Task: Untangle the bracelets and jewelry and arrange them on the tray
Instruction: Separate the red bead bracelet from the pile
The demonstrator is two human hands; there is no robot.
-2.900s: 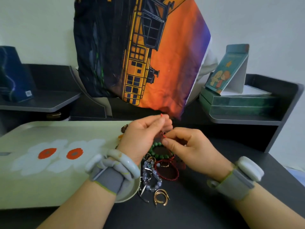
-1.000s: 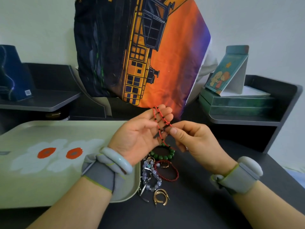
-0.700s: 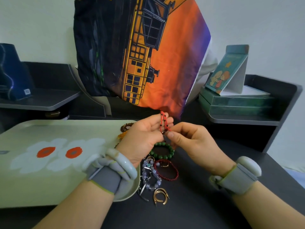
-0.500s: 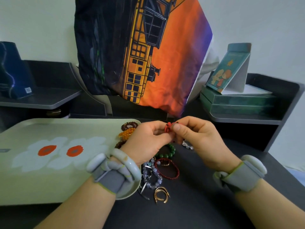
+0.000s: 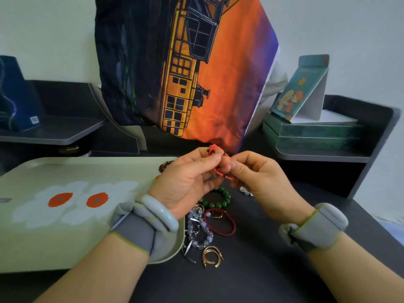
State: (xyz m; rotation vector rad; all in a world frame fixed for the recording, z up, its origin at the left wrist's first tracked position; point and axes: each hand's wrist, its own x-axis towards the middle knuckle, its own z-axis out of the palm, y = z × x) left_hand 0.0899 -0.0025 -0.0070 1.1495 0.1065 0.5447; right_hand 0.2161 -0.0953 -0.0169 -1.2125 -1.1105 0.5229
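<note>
coral-red beads with a few black ones made up the thin bracelet (image 5: pixel 219 162) you held up between both hands, above the dark tabletop (image 5: pixel 251 270) and just right of the tray's far corner. your left hand (image 5: pixel 188 182) pinched its upper loops between thumb and curled fingers, and your right hand (image 5: pixel 255 178) pinched the lower strands the same way, so each grip was closed on that one bracelet. under your hands, on the tabletop beside the pale green tray (image 5: pixel 54 248) with its printed white and orange flowers, lay the rest of the pile: a green bead bracelet (image 5: pixel 218 199), a dark red bead bracelet (image 5: pixel 220 221), a clear bluish crystal bracelet (image 5: pixel 200 230) touching it, and gold hoops (image 5: pixel 212 255) nearest to you. a small silvery piece (image 5: pixel 246 190) showed just below your right hand. on the tray's far right corner sat a brown bead bracelet (image 5: pixel 165 166), partly hidden behind your left hand. you wore a pale jade bangle (image 5: pixel 159 212) on the left wrist. a printed cushion (image 5: pixel 185 68) leaned at the back.
</note>
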